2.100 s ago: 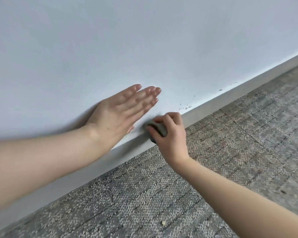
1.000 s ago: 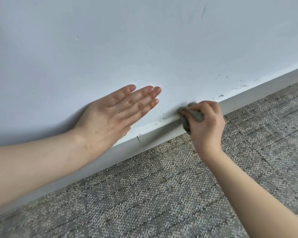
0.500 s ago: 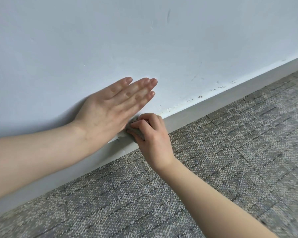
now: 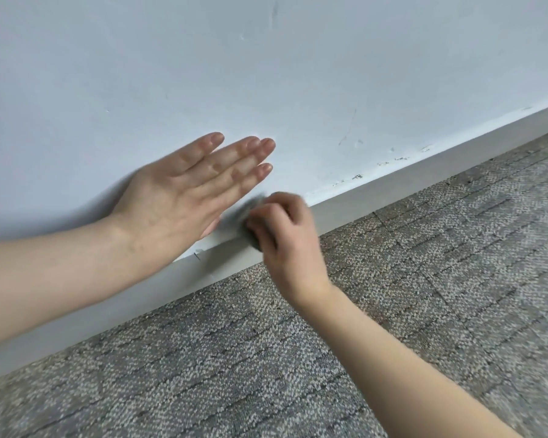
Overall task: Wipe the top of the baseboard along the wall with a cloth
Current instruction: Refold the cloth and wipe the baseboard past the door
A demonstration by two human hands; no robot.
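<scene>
Right hand point(image 4: 283, 238) grips blurred cloth point(image 4: 250, 211) (mostly hidden) on baseboard point(image 4: 393, 197); left hand point(image 4: 178, 197) lies flat.

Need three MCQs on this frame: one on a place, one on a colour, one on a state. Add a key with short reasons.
1. Where is the left hand?
A. On a window sill
B. Flat against the wall, above the baseboard
C. On a chair

2. What colour is the cloth?
A. Red
B. Yellow
C. Grey

3. What is the right hand doing?
A. Gripping the cloth at the baseboard's top
B. Lying open on a table
C. Raised, holding nothing

Key:
1 B: its straight fingers lie on the painted wall.
2 C: the blurred wad under the fingers is grey.
3 A: its fingers curl round the cloth at the ledge.
</scene>
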